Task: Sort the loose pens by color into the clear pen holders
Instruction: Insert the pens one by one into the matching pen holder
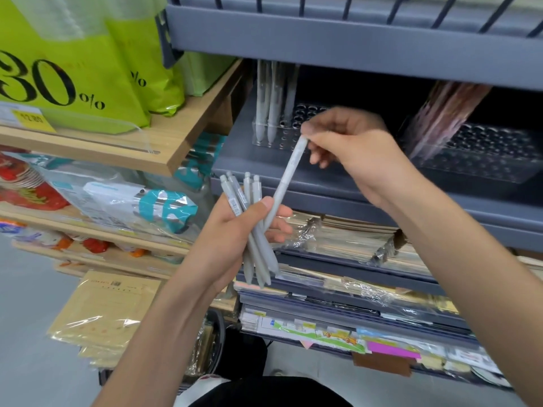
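grey shelf (352,45) overhangs the clear pen holder (282,139); just before that holder, right hand (352,148) fingertips pinch one grey pen (289,177) by its top; below, left hand (235,227) fingers clamp a pen bundle (258,259).

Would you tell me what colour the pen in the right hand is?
Pale grey pen, matching the bunch in the left hand; head view.
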Demonstrator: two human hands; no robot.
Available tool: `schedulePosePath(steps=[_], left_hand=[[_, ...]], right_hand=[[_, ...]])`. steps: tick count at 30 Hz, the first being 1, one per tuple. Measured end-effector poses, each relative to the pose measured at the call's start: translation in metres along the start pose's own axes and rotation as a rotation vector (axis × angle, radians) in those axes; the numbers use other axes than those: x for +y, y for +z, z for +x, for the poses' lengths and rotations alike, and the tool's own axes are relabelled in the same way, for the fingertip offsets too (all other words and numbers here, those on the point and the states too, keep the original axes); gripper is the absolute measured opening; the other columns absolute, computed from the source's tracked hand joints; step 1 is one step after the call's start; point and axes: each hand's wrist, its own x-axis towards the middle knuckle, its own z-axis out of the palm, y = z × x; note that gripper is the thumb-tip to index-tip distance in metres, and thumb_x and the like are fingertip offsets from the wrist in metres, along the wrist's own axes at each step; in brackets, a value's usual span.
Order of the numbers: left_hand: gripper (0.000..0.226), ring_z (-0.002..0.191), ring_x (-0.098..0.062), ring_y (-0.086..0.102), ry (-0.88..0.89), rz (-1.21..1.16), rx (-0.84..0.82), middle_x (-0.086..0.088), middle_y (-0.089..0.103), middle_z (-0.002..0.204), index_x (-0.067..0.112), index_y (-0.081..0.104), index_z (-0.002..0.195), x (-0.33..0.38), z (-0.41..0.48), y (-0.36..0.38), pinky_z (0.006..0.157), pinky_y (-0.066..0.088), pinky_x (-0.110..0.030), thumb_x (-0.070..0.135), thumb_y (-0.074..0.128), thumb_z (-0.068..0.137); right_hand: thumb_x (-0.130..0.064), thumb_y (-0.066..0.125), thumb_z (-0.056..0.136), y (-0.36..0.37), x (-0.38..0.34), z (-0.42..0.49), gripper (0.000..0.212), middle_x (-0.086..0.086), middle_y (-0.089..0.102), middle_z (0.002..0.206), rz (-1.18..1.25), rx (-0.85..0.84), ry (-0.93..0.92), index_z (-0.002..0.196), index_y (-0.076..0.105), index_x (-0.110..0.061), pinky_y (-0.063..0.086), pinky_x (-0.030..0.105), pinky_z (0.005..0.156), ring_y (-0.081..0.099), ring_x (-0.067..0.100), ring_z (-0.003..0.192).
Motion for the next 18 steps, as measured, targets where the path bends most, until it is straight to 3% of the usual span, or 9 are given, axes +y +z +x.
schedulePosePath(steps=[3,7,10,13,18], left_hand=[[0.033,0.058,-0.019,0.061,0.014,0.036,0.004,-0.009,0.070,0.072,-0.013,0.055,0.116,0.000,0.000,0.003,0.056,0.052,-0.025,0.016,0.054,0.101],[0.027,0.071,-0.021,0.072,0.051,-0.015,0.037,-0.012,0.076,0.091,-0.004,0.053,0.122,0.001,-0.001,0.008,0.058,0.057,-0.027,0.014,0.054,0.101],[0.015,0.072,-0.022,0.072,0.044,-0.033,0.044,-0.014,0.076,0.095,0.005,0.056,0.109,0.000,-0.004,0.006,0.058,0.057,-0.028,0.017,0.051,0.102],[0.024,0.051,-0.017,0.057,0.010,0.034,0.085,-0.006,0.069,0.071,0.002,0.055,0.102,-0.001,-0.007,0.001,0.051,0.048,-0.027,0.025,0.052,0.103],[0.033,0.044,-0.016,0.044,-0.006,0.009,0.132,-0.004,0.053,0.065,0.020,0.060,0.074,0.002,-0.009,0.004,0.043,0.041,-0.024,0.038,0.054,0.101]], right_hand=[[-0.013,0.070,0.089,0.006,0.003,-0.009,0.006,0.004,0.071,0.071,0.110,-0.055,0.051,0.091,0.065,-0.010,0.052,0.024,0.053,0.065,0.017,0.059],[-0.008,0.072,0.086,0.009,0.003,-0.016,0.006,0.010,0.073,0.074,0.069,-0.142,0.098,0.087,0.066,-0.007,0.056,0.023,0.059,0.069,0.018,0.064],[-0.004,0.066,0.090,0.003,-0.005,-0.006,0.007,0.003,0.073,0.073,0.119,0.040,0.010,0.089,0.067,-0.011,0.056,0.023,0.062,0.069,0.017,0.065],[-0.003,0.064,0.091,-0.010,-0.012,0.009,0.013,-0.003,0.073,0.068,0.138,0.328,-0.140,0.084,0.065,-0.014,0.057,0.026,0.066,0.070,0.015,0.064],[-0.003,0.061,0.089,-0.005,-0.010,0.032,0.032,-0.008,0.070,0.063,-0.038,0.510,-0.191,0.069,0.063,-0.027,0.060,0.040,0.074,0.071,0.015,0.065]])
